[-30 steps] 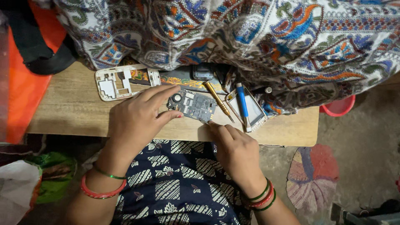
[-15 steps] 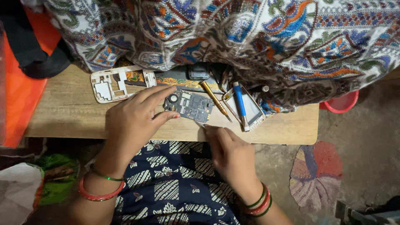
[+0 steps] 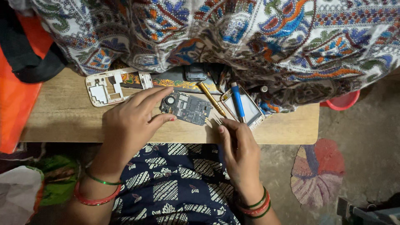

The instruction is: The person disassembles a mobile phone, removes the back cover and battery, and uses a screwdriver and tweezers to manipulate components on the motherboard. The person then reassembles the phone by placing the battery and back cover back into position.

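Phone stripped down, parts spread on the wooden desk (image 3: pixel 62 121) at frame centre. Circuit board (image 3: pixel 187 109) already out of its shell, lying flat; left hand (image 3: pixel 133 123) pins it at its left end, finger and thumb closed on the edge. Right hand (image 3: pixel 239 152) pinches fine tweezers (image 3: pixel 216 121), tips just beside the board's right edge. White frame (image 3: pixel 102 87) upper left, emptied. Screen panel (image 3: pixel 250 109), blue-handled tool (image 3: pixel 237 100) and gold screwdriver (image 3: pixel 210 98) right of centre. Board work apparently unfinished; reassembly not yet begun.
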